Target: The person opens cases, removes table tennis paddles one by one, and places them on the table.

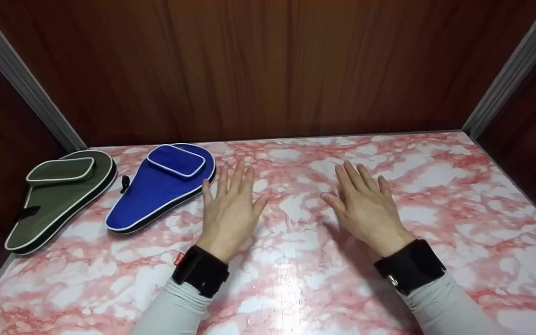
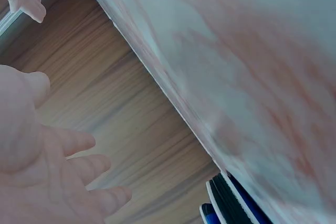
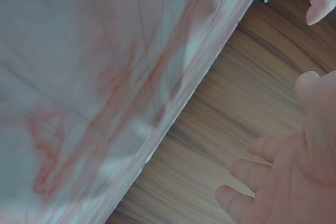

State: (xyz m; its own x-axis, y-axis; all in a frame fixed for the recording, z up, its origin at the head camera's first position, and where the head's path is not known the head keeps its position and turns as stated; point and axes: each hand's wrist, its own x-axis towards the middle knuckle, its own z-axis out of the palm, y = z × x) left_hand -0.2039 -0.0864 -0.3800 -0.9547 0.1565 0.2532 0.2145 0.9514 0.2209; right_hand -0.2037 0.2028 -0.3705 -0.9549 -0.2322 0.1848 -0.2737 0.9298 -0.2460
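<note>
My left hand is held over the table with its fingers spread, palm down and nothing in it. Right beside its fingertips lies a blue table tennis bat case with white piping, a small zipped pocket and a black loop. Farther left is an olive green case of the same shape, its narrow end toward me. My right hand hovers on the other side, fingers straight, also holding nothing. In the left wrist view the palm faces the camera, and the blue case's edge shows at the bottom.
Both cases rest on a table with a red and white marbled top. A brown wood-grain panel stands along its back edge. Grey metal posts rise at the back corners, with dark panels at both sides.
</note>
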